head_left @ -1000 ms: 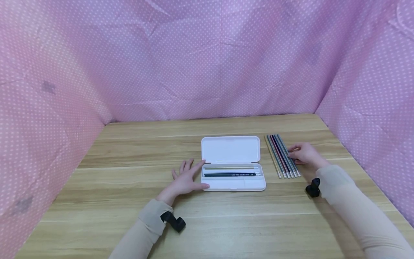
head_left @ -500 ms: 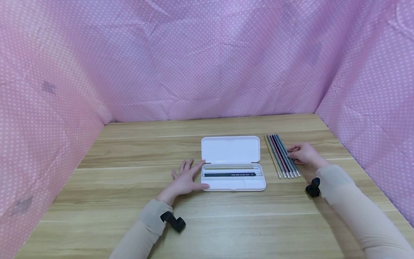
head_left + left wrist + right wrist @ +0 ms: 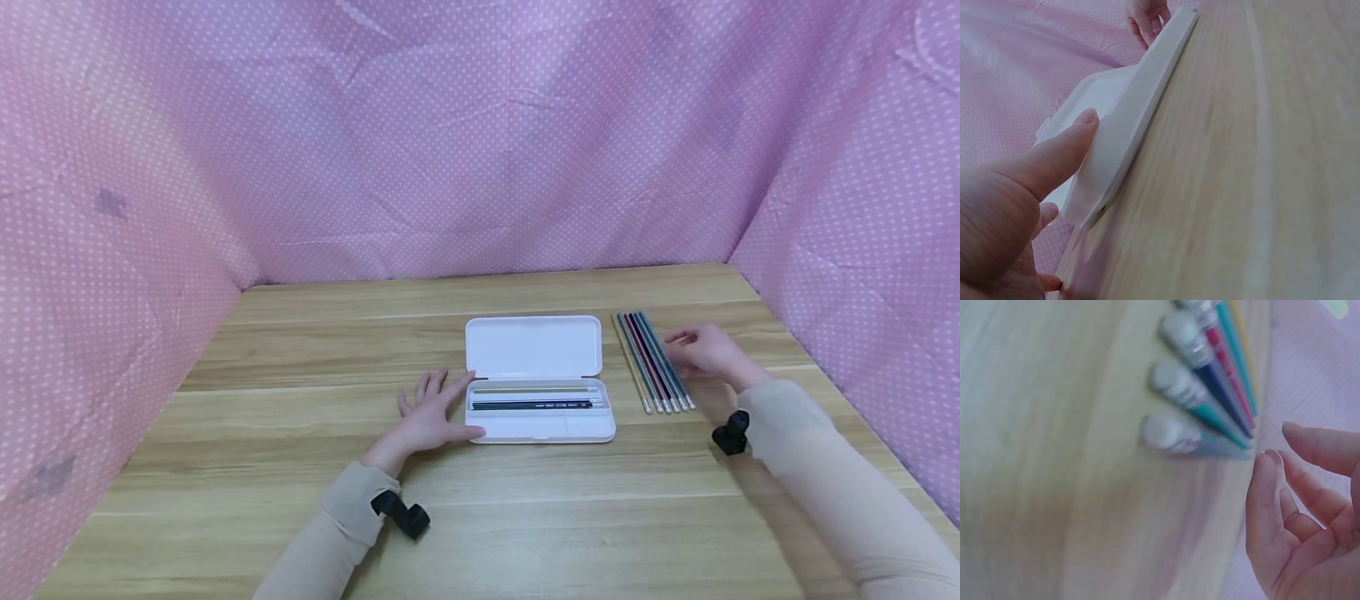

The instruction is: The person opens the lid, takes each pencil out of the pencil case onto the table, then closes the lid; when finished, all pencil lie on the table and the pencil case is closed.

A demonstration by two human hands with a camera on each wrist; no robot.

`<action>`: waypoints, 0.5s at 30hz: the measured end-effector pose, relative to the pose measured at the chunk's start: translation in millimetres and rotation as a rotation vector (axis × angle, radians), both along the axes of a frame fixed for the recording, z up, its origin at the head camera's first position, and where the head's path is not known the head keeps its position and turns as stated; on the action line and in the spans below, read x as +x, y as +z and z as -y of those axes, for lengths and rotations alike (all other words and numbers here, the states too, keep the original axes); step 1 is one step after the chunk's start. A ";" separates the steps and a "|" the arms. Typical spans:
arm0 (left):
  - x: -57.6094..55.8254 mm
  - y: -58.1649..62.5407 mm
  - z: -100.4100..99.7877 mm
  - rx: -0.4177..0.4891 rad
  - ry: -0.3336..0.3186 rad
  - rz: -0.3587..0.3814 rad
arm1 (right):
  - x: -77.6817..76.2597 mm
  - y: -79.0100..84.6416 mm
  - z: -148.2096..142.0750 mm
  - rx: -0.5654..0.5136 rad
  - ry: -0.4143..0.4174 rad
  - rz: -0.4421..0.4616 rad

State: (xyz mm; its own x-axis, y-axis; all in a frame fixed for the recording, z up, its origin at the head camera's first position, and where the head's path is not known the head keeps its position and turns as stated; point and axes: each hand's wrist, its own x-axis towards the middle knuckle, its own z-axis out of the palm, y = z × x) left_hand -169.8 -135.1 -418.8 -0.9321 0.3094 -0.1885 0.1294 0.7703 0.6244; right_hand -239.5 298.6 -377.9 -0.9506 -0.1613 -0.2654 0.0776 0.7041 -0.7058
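Note:
A white pencil case [image 3: 513,427] lies on the wooden table, its lid [image 3: 534,346] folded back away from the person. Inside it are a gold pencil [image 3: 528,390] and dark pencils [image 3: 532,405]. My left hand [image 3: 423,421] rests at the case's left end, fingers spread. Its straight thumb [image 3: 1066,153] touches the near side, and the index finger reaches the hinge corner. To the right of the case, several pencils [image 3: 654,362] lie in a slanted row with white eraser ends towards me. My right hand [image 3: 705,352] is just beside the row, fingers loosely bent, holding nothing.
Pink dotted cloth [image 3: 480,150] hangs behind the table [image 3: 525,517] and along both sides. A black wrist camera [image 3: 403,513] is strapped to the left sleeve, and another black camera [image 3: 731,433] to the right.
My right hand has drawn slightly right, away from the outermost pencil, its fingers parting from the row. The left hand and the pencil case stay where they were.

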 end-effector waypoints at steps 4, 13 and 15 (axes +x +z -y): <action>-0.1 -0.1 0.2 0.001 -0.002 0.004 | 1.4 7.8 6.1 -0.028 0.017 -0.046; 0.0 -0.3 0.6 -0.002 -0.004 0.005 | 14.4 30.2 35.9 -0.074 0.067 -0.125; -0.2 -0.3 0.6 -0.004 -0.004 0.004 | 17.7 33.7 44.4 -0.076 0.079 -0.136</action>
